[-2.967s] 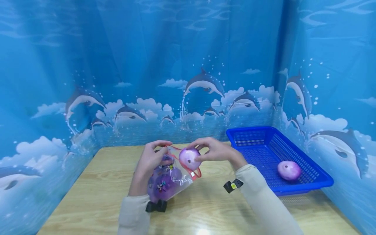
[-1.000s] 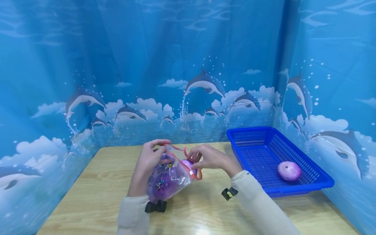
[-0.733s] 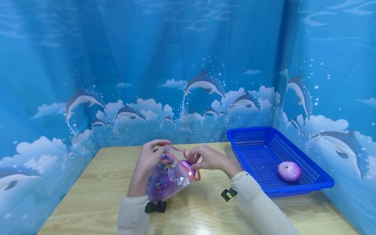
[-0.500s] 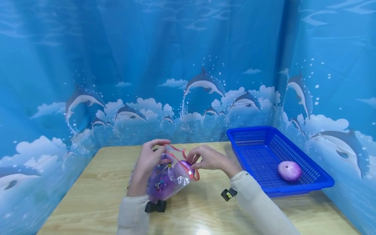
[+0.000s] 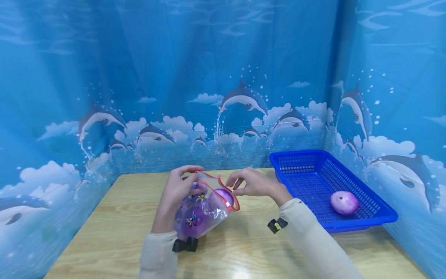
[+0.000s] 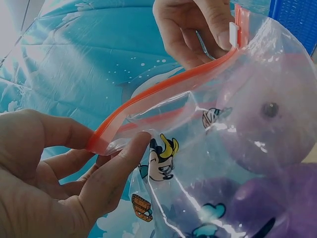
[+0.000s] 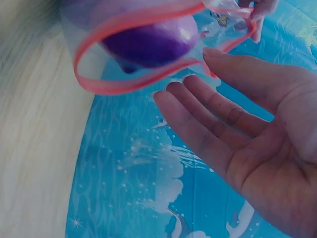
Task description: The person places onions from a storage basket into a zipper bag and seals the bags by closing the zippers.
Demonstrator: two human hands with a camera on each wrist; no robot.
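Note:
My left hand pinches the red-edged mouth of a clear zip bag, thumb against forefinger; the left wrist view shows cartoon prints on the plastic. Inside the bag are purple round things, and one shiny purple ball with a dark spot sits just within the open mouth. In the right wrist view this purple ball lies behind the red zip edge. My right hand is beside the mouth, fingers loosely bent, nothing held. Whether its fingertips touch the zip edge I cannot tell.
A blue slotted basket stands on the right of the wooden table, holding a pinkish-purple ball with a dark spot. A dolphin-printed blue curtain rises behind and along the sides.
My right hand has put the purple ball into the bag's mouth, let go of it and drawn back slightly up and right. The left hand keeps its pinch on the bag.

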